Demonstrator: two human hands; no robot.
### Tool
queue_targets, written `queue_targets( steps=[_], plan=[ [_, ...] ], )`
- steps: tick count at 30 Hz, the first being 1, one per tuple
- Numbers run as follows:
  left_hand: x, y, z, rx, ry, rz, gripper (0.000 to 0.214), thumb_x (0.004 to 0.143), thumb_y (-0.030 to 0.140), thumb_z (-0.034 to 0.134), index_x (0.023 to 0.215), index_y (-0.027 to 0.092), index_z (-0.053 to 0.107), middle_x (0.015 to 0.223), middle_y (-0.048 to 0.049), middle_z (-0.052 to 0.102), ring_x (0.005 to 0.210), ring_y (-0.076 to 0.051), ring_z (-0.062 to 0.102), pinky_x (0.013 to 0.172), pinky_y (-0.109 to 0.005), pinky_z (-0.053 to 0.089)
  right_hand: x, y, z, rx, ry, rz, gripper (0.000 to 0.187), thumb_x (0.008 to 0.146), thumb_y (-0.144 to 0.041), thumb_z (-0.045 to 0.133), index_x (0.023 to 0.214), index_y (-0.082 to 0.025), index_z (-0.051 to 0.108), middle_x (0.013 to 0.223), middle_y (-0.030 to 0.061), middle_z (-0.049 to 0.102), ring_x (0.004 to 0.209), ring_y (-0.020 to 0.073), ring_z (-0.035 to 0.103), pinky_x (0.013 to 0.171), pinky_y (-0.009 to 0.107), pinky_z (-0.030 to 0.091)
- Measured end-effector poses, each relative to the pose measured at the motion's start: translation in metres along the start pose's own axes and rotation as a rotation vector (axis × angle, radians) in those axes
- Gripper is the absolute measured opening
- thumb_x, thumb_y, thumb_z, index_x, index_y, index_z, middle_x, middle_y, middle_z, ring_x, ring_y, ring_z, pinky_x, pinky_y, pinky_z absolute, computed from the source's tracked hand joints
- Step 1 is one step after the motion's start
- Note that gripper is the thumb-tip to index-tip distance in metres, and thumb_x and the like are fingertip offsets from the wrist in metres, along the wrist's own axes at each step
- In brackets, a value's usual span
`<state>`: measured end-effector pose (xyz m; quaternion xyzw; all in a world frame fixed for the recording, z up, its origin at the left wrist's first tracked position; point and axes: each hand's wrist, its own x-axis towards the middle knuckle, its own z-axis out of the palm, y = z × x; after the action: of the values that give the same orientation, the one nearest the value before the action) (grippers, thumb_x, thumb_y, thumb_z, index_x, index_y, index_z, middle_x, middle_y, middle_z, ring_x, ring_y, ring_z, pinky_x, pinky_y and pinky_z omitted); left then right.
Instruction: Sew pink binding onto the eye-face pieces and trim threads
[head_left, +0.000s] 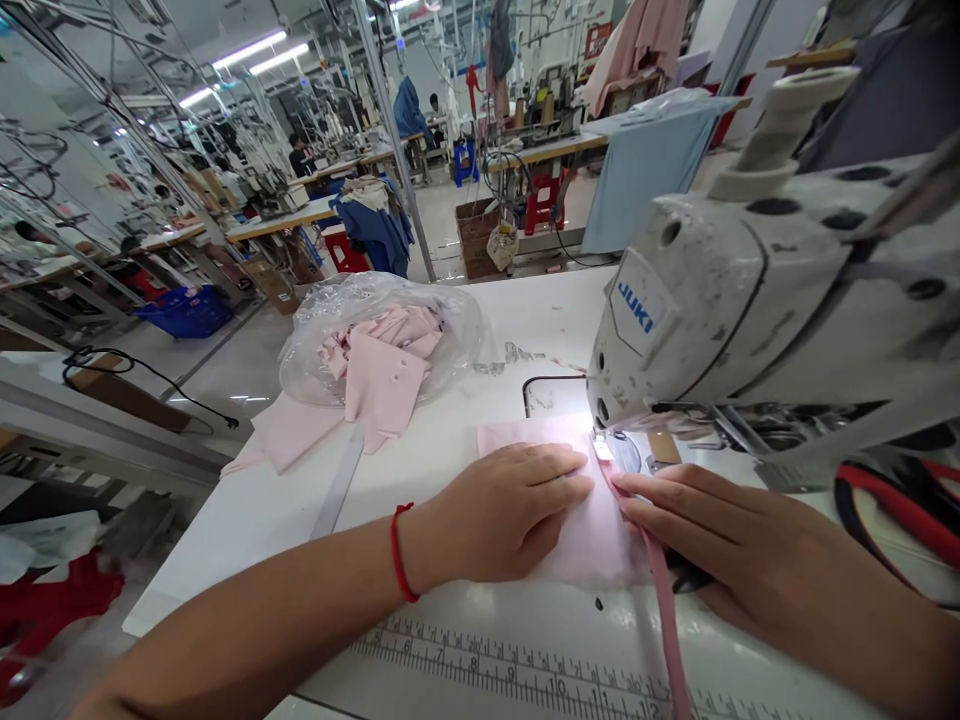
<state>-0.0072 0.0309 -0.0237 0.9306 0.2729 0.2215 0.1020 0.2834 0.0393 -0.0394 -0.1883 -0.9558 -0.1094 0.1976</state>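
Pink fabric (592, 545) flat under left hand (499, 510) and right hand (739, 530), both grips open; pink strip (664, 625) runs lengthwise to the presser foot (602, 445) of the Juki machine (697, 320).

Passage to the right is blocked by the Juki sewing machine head (709, 300), and its presser foot (602, 445) stands just beyond the right hand (757, 540). Forward of the left hand (499, 510), the white tabletop (517, 330) can be crossed up to the plastic bag of pink cut pieces (379, 340). A steel ruler (337, 480) is laid flat beside that route. Red-and-black straps (892, 510) are piled right of the right hand.
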Motion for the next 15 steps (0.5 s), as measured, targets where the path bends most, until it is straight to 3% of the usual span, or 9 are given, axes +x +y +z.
queue_targets(
  steps=[5,12,15],
  plan=[
    [0.0010,-0.0008,0.0014,-0.018,0.005,-0.016,0.035,0.110,0.016,0.046,0.140,0.012,0.064,0.151,-0.0183,0.069,0.143,-0.028,0.064,0.118,-0.048,0.058,0.0031,0.0001,0.0029,-0.014,0.085,0.013,0.054,0.078,-0.001,0.048,0.127,-0.017,0.062,0.126,0.0115,0.082,0.102,0.0262,0.081,0.084,0.041,0.070],
    [0.0014,-0.0018,0.0004,-0.023,0.012,0.005,0.035,0.108,0.015,0.050,0.140,0.009,0.064,0.149,-0.0194,0.069,0.141,-0.029,0.065,0.118,-0.047,0.058,0.0074,-0.0030,0.0037,0.003,0.104,0.036,0.057,0.072,0.001,0.049,0.125,-0.017,0.062,0.124,0.0111,0.083,0.084,0.0254,0.081,0.061,0.038,0.067],
    [0.0004,-0.0028,0.0006,-0.029,0.008,0.002,0.037,0.107,0.015,0.050,0.141,0.010,0.064,0.150,-0.0193,0.068,0.143,-0.029,0.064,0.119,-0.048,0.058,0.0066,-0.0038,0.0036,-0.009,0.105,0.038,0.061,0.071,0.002,0.048,0.128,-0.016,0.061,0.123,0.0111,0.084,0.080,0.0249,0.080,0.059,0.038,0.066]
  ],
)
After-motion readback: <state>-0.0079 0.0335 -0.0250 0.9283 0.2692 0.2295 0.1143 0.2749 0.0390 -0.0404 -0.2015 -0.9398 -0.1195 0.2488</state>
